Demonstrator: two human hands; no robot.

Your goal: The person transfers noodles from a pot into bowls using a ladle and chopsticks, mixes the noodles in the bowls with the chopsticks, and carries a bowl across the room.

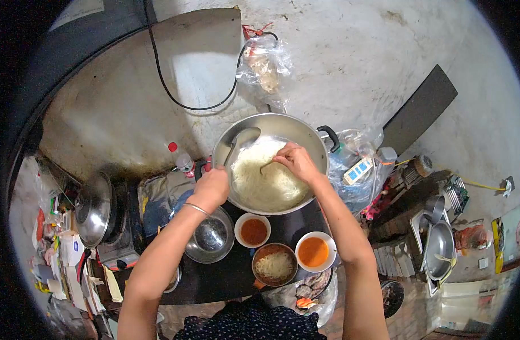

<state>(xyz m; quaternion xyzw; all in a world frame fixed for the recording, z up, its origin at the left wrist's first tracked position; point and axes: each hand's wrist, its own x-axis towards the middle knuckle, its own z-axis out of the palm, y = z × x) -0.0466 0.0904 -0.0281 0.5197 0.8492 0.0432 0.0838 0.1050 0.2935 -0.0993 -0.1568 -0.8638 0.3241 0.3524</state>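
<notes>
Wall [351, 62], pale and stained, forms the background. Dark table [212, 286] extends below it and supports the vessels in front of the person.

Large metal pot [318, 152] stands at the rear of the table, centered in view. It contains a cloudy, pale yellow liquid; black side handles project from its rim. Clear plastic bag [345, 198] lies to the right of the pot. Domed metal lid [94, 209] stands tilted at far left.

Round shiny vessel [210, 235] sits at the front left of the pot; whether it is a cover or a basin cannot be determined. Three bowls occupy the area in front of the pot: noodle bowl [269, 249], nearest the person, holding pale strands; white bowl [332, 253] at right, holding orange liquid; smaller white bowl [237, 228] at left, holding red-brown liquid.

Right hand [298, 163] is above the pot opening, fingers pinching a thin utensil directed down toward the liquid. Left hand [213, 186] is at the pot's left rim, closed around the handle of the ladle [248, 135]. The ladle head is inside the pot, near the rear left wall. Red-capped bottle [184, 164] stands left of the pot. Thin utensil [264, 168] is the smallest item handled.
</notes>
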